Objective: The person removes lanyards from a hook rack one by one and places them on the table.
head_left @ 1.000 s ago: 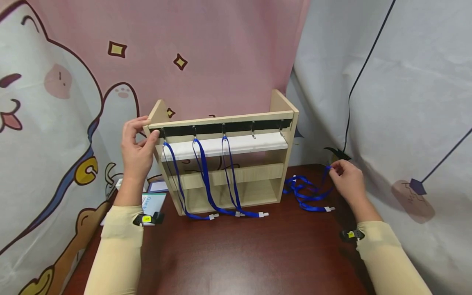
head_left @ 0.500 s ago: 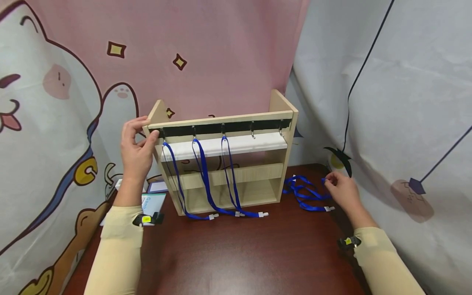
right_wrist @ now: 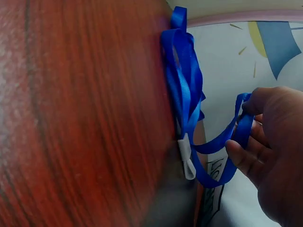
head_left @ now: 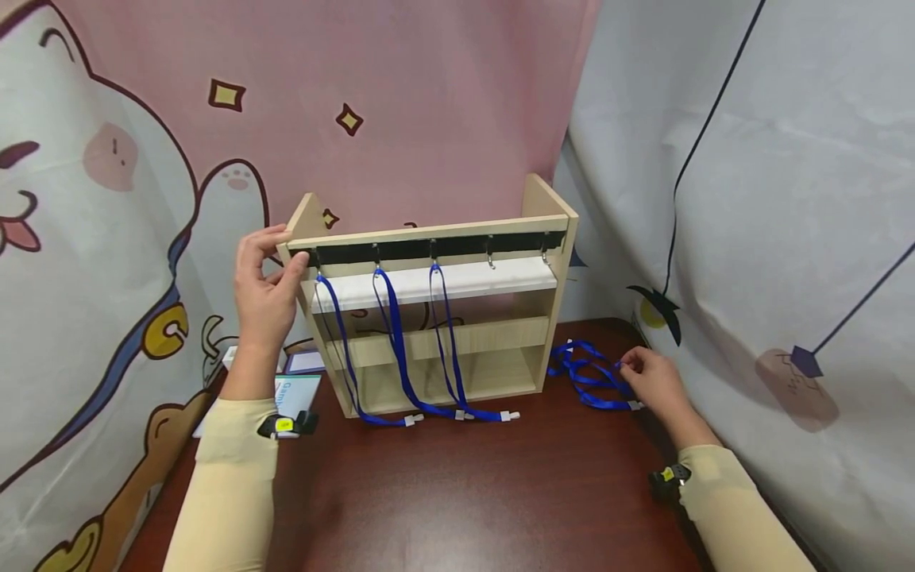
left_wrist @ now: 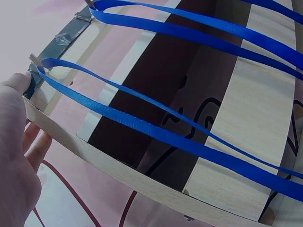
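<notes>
At the upper left corner of a small wooden shelf [head_left: 500,334], my left hand [head_left: 264,294] grips the side panel, thumb in front on the dark strip [head_left: 463,248]. Three blue lanyards [head_left: 395,318] hang from the left hooks of that strip, their white clips on the table. Right of the shelf lies a tangle of more blue lanyards [head_left: 596,383]. My right hand [head_left: 654,381] pinches a loop of lanyard [right_wrist: 244,130] between thumb and fingers, seen close in the right wrist view. A white clip [right_wrist: 186,158] shows beside the tangle.
Two bare hooks [head_left: 490,256] are at the strip's right end. A light blue booklet [head_left: 299,393] lies left of the shelf on the brown table [head_left: 457,492]. Printed cloth [head_left: 457,103] hangs behind, and grey-white cloth [head_left: 772,199] closes off the right.
My right hand has moved left and down toward the tangle, still pinching the lanyard, whose raised part is now lower. The left hand and the shelf have stayed put.
</notes>
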`<state>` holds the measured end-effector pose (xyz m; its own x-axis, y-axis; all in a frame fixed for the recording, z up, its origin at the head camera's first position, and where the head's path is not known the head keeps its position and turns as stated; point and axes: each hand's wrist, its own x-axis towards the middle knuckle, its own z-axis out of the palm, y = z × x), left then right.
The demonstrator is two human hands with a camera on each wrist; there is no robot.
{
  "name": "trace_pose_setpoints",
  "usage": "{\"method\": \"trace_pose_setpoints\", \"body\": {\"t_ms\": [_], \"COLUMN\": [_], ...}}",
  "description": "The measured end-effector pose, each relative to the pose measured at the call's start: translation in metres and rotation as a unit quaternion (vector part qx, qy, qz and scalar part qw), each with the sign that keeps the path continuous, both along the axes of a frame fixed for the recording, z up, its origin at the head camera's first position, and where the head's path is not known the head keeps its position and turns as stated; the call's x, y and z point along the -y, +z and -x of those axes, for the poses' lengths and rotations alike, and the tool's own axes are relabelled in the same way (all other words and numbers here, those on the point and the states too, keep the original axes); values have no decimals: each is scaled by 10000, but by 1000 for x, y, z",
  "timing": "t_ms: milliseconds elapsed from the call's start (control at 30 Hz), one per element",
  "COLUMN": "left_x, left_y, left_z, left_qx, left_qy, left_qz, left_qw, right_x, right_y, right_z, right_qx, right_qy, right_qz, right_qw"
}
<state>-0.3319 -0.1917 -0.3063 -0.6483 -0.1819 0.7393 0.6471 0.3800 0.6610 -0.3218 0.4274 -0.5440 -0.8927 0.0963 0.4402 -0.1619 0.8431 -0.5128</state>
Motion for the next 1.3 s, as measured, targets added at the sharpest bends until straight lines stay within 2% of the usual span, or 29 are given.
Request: {"method": "trace_pose_setpoints", "body": {"t_ms": [300,567,767,1000,1167,1300], "left_x": [1,2,2,2,9,14], "left_y": [-1,-3,-2,-1,-10,-17], "left_z": [2,5,4,4,17,28], "left_qx": [-78,-81,-59,-91,-118,-131], "left_qy": [-85,-106,-88,-82,-36,-5], "left_qz": [-59,-95,-68,-59,-22,-4], "left_qw": [9999,9999,9999,9999,9999,9999], "right_x": [1,3,7,22,36,58], "right_y": [-5,-5,-1,19,41,70], "right_z": [1,1,3,2,-1,-8], "right_qx": [215,-65,-120,-514,-957,-1605], "right_qy": [233,433,490,585,692,694], "right_qz": [71,-13,53,242,584,1129], "right_qw": [9995,9990,9987,9967,9913,9781]}}
